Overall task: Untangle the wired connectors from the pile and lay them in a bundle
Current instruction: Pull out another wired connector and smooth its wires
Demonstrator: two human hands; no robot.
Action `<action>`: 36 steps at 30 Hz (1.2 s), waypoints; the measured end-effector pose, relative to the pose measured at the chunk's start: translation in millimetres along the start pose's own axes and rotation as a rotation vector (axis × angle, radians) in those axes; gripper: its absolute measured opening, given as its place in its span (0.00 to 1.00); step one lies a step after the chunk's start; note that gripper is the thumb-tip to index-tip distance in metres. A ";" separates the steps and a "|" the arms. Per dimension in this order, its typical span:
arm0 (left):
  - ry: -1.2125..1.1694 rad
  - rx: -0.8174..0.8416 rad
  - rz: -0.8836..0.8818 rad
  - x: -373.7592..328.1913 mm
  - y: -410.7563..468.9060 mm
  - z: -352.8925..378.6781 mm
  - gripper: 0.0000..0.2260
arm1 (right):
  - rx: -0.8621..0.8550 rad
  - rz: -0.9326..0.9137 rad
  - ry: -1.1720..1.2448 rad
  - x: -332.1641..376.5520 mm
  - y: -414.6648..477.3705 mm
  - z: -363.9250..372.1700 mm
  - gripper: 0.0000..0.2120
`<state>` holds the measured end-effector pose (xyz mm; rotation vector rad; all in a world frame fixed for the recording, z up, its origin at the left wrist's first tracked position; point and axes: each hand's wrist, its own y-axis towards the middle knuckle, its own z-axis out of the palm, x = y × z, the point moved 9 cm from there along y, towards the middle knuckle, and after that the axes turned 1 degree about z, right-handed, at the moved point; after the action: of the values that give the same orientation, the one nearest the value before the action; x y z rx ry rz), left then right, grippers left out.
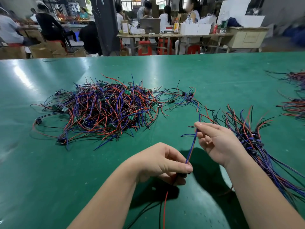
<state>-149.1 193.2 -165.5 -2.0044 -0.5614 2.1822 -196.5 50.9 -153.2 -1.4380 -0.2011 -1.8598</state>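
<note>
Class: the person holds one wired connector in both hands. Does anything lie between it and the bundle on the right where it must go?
Nothing visible does. The wired connector, pinched by the left hand and right hand, has only that right hand and bare table between it and the bundle. The pile lies to its left.

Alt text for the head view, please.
Both hands hold one wired connector over a green table, the left hand at its lower end, the right hand pinching its blue wire. A tangled pile lies beyond; a straightened bundle lies at right.
</note>
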 end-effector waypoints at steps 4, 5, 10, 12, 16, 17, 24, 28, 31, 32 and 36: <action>-0.018 0.057 0.012 1.2 -1.8 0.4 0.02 | -0.112 -0.037 0.049 3.4 2.9 -9.1 0.07; -0.037 0.039 0.016 1.5 -0.6 -1.1 0.01 | -0.119 -0.039 0.100 3.3 3.0 -9.9 0.06; -0.269 -0.335 0.029 7.6 8.4 -33.5 0.06 | -0.159 -0.115 0.047 11.4 4.8 -18.4 0.06; -0.369 -0.480 0.057 9.4 7.9 -48.1 0.08 | -0.001 -0.208 -0.252 13.1 -0.2 0.5 0.08; -0.312 -0.495 0.049 11.5 11.7 -50.1 0.11 | 0.272 -0.395 -0.908 -5.8 -21.0 48.0 0.06; -0.263 -0.474 0.039 11.5 13.1 -47.4 0.11 | 0.267 -0.456 -1.029 -7.4 -23.6 53.4 0.06; 0.163 -0.921 0.201 -17.3 -22.1 -100.1 0.06 | 0.082 -0.458 -1.354 1.1 -13.8 29.1 0.05; 0.619 -1.392 0.290 -39.8 -80.2 -146.5 0.10 | -0.114 -0.389 -1.570 25.4 -6.9 -3.7 0.03; 0.711 -1.506 0.097 -26.9 -93.9 -171.4 0.17 | -0.216 -0.287 -1.613 36.0 -0.1 -27.2 0.08; 0.730 -1.505 0.013 -20.9 -94.3 -176.7 0.18 | -0.242 -0.272 -1.589 39.0 0.8 -32.7 0.09; 0.771 -1.431 -0.169 -5.0 -87.7 -184.4 0.19 | -0.303 -0.297 -1.466 48.8 -0.8 -43.1 0.08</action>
<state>18.8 306.6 -139.3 -2.7717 -2.3461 0.5428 -233.5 5.2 -125.2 -2.8438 -0.8710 -0.6549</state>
